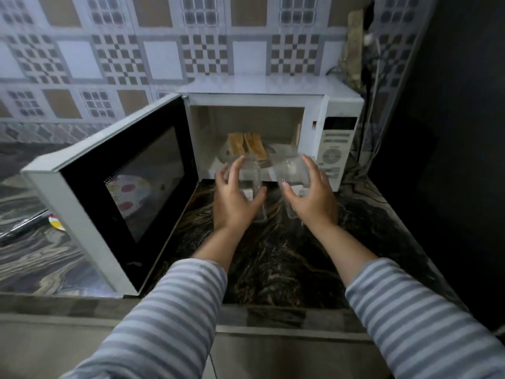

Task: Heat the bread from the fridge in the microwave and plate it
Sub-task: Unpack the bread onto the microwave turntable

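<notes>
Both hands are holding a clear plastic container just in front of the open microwave. Left hand is taking the left half in a curled grip, with the thumb on the inner side and the fingers spread over the outer wall. Right hand is doing the same with the right half, its fingers arching over the top and its thumb pressing near the middle. How the two halves are joined is hard to make out, since the plastic is transparent and blurred. Bread slices are lying inside the microwave cavity, towards the left, on what seems to be a glass dish. Microwave door is swinging wide to the left, and its dark window is showing a pale plate with red spots. Striped sleeves are covering both forearms. Everything is sitting on a dark marbled surface, with a patterned tile wall rising behind. An unidentified dark object and a small colourful edge are lying on the surface left of the door.
</notes>
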